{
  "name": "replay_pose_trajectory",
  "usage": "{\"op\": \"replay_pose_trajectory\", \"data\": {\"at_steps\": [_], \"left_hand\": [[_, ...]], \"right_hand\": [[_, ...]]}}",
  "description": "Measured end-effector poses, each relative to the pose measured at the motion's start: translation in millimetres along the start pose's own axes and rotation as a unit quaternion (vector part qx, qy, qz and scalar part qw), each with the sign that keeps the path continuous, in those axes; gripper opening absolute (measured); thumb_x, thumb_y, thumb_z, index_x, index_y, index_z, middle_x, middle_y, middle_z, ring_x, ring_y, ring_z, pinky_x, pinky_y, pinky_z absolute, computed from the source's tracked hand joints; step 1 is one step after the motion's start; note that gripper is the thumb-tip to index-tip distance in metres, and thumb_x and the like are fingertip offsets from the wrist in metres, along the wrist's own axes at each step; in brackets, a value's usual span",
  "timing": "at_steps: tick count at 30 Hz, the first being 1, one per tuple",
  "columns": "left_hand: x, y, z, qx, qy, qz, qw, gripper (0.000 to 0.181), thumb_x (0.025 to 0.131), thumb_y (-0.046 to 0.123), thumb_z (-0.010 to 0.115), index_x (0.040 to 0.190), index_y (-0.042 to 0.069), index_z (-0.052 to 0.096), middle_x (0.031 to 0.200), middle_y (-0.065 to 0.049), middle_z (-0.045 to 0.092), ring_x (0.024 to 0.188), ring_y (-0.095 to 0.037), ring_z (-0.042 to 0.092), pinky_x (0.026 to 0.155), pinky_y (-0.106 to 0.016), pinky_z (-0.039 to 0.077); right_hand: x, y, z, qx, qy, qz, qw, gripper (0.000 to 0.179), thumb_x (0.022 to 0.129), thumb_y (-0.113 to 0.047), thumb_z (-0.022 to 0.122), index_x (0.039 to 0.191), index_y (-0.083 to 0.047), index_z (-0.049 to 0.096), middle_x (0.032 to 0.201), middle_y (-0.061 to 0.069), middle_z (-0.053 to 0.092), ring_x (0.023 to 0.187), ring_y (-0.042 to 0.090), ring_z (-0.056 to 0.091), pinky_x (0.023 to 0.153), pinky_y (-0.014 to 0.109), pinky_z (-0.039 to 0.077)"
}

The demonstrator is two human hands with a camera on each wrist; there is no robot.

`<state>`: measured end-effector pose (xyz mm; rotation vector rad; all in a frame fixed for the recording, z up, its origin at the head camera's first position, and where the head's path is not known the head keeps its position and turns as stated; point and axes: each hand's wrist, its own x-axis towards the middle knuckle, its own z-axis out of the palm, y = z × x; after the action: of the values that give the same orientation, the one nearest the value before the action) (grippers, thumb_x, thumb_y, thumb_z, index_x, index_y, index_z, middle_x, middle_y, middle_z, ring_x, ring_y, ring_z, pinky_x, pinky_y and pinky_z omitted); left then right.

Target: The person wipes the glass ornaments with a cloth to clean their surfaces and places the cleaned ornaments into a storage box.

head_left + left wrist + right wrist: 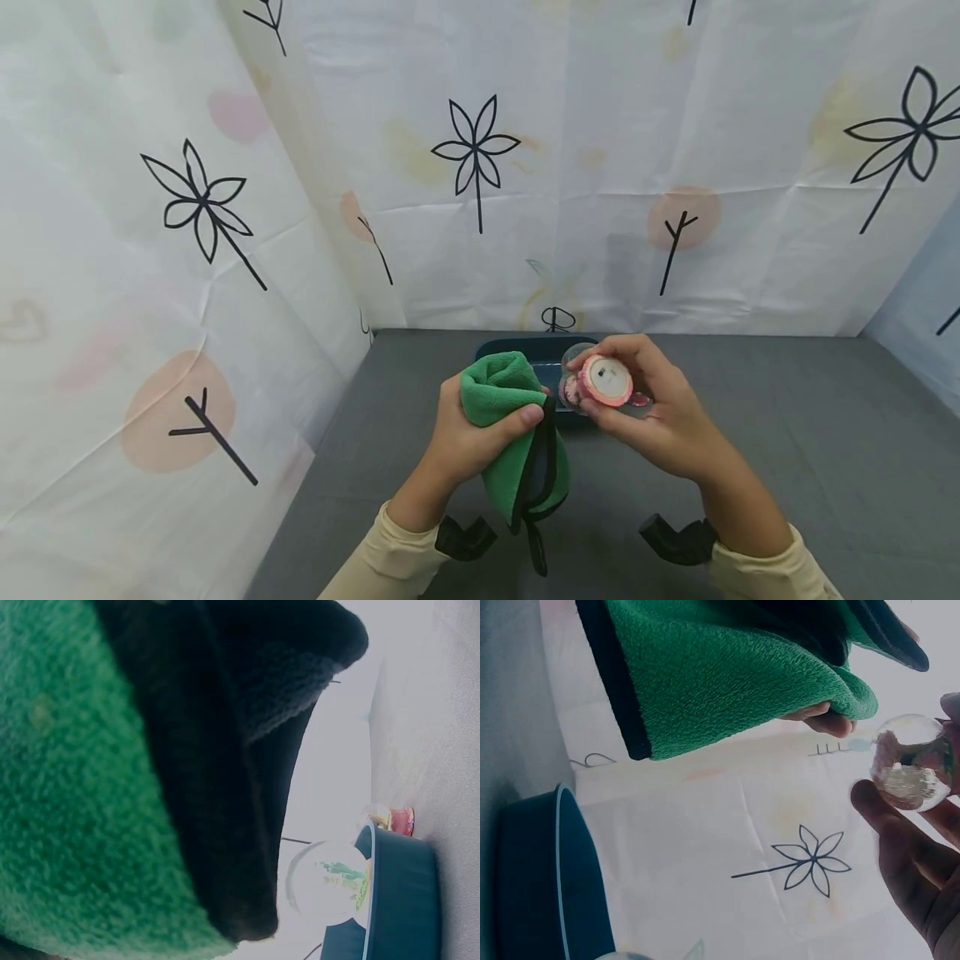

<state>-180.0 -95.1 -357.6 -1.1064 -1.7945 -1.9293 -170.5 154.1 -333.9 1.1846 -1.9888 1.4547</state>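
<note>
Left hand (468, 442) grips green cloth (497, 390), right hand (663, 417) pinches clear globe (909, 766) near its pink base (607, 382), both higher than blue tray (536, 340); probably best wiped lightly, base steadied, above tray.
</note>
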Motion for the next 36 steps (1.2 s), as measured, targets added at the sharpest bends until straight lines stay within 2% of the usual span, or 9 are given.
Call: {"op": "replay_pose_trajectory", "data": {"at_steps": [4,7,12,15,20,23,27,33,36], "left_hand": [[0.6,-0.4,0.4,0.000,-0.003,0.008,1.0000,0.012,0.094,0.009,0.081,0.102,0.002,0.075,0.095,-0.022,0.075,0.091,-0.025,0.079,0.072,-0.043,0.067],[0.5,-0.5,0.5,-0.001,-0.003,0.011,0.9999,0.012,0.094,0.009,0.081,0.101,0.002,0.075,0.094,-0.022,0.075,0.091,-0.025,0.079,0.072,-0.043,0.067],[-0.1,0.0,0.8,-0.002,0.001,0.000,1.0000,0.014,0.093,0.011,0.082,0.102,0.003,0.074,0.094,-0.022,0.075,0.090,-0.025,0.079,0.071,-0.041,0.067],[-0.5,0.2,1.1,-0.001,0.001,-0.007,1.0000,0.015,0.093,0.012,0.082,0.103,0.004,0.074,0.095,-0.021,0.076,0.089,-0.024,0.079,0.070,-0.041,0.066],[-0.7,0.0,1.3,-0.003,-0.002,-0.008,1.0000,0.017,0.094,0.013,0.082,0.105,0.004,0.073,0.095,-0.021,0.076,0.088,-0.025,0.079,0.071,-0.042,0.067],[-1.3,-0.2,0.7,0.001,-0.001,-0.010,0.9999,0.020,0.094,0.016,0.083,0.106,0.004,0.074,0.095,-0.021,0.076,0.088,-0.024,0.078,0.071,-0.042,0.067],[-2.7,-0.9,-0.3,0.021,0.003,-0.015,0.9997,0.025,0.093,0.024,0.085,0.107,0.006,0.073,0.092,-0.018,0.075,0.084,-0.018,0.075,0.069,-0.039,0.066],[-4.1,-0.8,-1.0,0.038,0.005,-0.034,0.9987,0.035,0.090,0.033,0.087,0.113,0.010,0.073,0.096,-0.015,0.075,0.085,-0.016,0.073,0.071,-0.037,0.065],[-4.3,-0.6,-0.8,0.040,0.001,-0.045,0.9982,0.042,0.089,0.036,0.088,0.118,0.011,0.072,0.099,-0.013,0.076,0.087,-0.016,0.073,0.073,-0.037,0.065]], "right_hand": [[-0.9,-0.1,-0.2,-0.023,0.014,0.010,0.9996,0.067,0.077,0.024,0.077,0.138,0.006,0.054,0.127,0.003,0.070,0.109,0.005,0.069,0.080,0.018,0.060],[-1.3,1.4,-0.5,-0.047,0.026,0.006,0.9985,0.072,0.075,0.023,0.078,0.141,0.005,0.057,0.126,-0.004,0.068,0.099,0.004,0.066,0.070,0.019,0.056],[-0.9,2.9,-0.7,-0.098,0.044,0.009,0.9942,0.075,0.071,0.018,0.086,0.138,-0.002,0.062,0.118,-0.003,0.071,0.081,0.006,0.059,0.058,0.022,0.046],[-0.8,2.8,-0.1,-0.097,0.046,0.010,0.9942,0.073,0.068,0.018,0.089,0.133,-0.003,0.063,0.120,-0.003,0.072,0.080,0.007,0.058,0.059,0.023,0.046],[1.2,5.3,0.6,-0.066,0.044,-0.028,0.9964,0.059,0.075,0.009,0.091,0.127,-0.002,0.066,0.123,0.001,0.074,0.083,0.009,0.055,0.059,0.023,0.044],[3.0,7.9,1.3,-0.058,0.042,-0.061,0.9955,0.044,0.089,-0.013,0.088,0.126,0.000,0.068,0.124,0.008,0.073,0.086,0.010,0.055,0.059,0.022,0.042],[4.0,8.6,2.9,-0.078,0.041,-0.078,0.9930,0.045,0.098,-0.038,0.077,0.125,-0.003,0.072,0.125,0.012,0.073,0.091,0.010,0.054,0.059,0.020,0.043],[3.8,6.4,5.7,-0.113,0.036,-0.090,0.9888,0.044,0.099,-0.041,0.074,0.125,-0.006,0.075,0.126,0.013,0.074,0.099,0.012,0.054,0.065,0.018,0.042],[3.8,5.7,6.6,-0.120,0.033,-0.099,0.9873,0.043,0.100,-0.040,0.074,0.124,-0.006,0.076,0.126,0.014,0.074,0.109,0.015,0.058,0.074,0.016,0.047]]}}
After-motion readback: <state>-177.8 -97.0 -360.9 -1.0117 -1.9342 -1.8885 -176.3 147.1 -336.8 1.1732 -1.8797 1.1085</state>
